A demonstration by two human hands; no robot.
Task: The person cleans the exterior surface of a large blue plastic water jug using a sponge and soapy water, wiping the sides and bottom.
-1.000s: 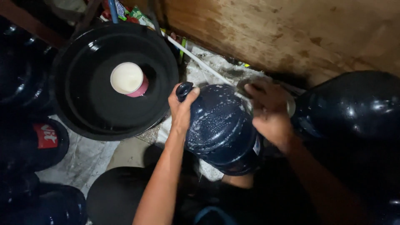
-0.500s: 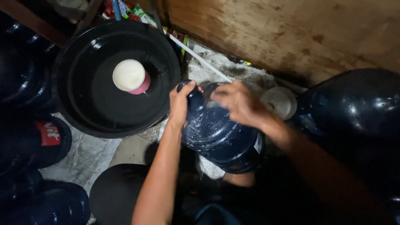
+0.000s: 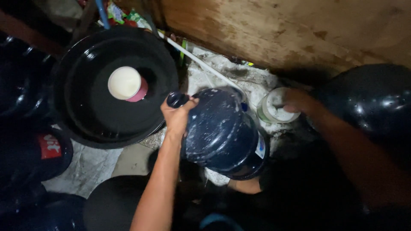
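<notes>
From the head camera, the left hand (image 3: pixel 177 115) is clenched around the neck of a large dark blue water jug (image 3: pixel 222 134), which lies tilted with its mouth pointing to the far left and its base toward the near right. The jug's wet shoulder is streaked with pale smears. The right hand (image 3: pixel 299 102) reaches to the far right and touches a small white tub (image 3: pixel 274 109) on the ground just beside the jug; whether its fingers close on the tub cannot be told in the dim light.

To the left, close to the jug's mouth, stands a wide black basin (image 3: pixel 85 124) with a white and pink cup (image 3: pixel 127 84) inside it. A thin white pipe (image 3: pixel 201 64) runs diagonally from behind the basin toward the jug's far side. More dark jugs crowd in: one at the far right (image 3: pixel 372 100), one with a red label at the left edge (image 3: pixel 38 149), and others along the near left.

Open room is scarce; only a narrow gap lies between the basin and the held jug. The ground is rough grey concrete (image 3: pixel 90 164), wet and stained, and a worn brown wooden board (image 3: pixel 278 30) closes off the far side.
</notes>
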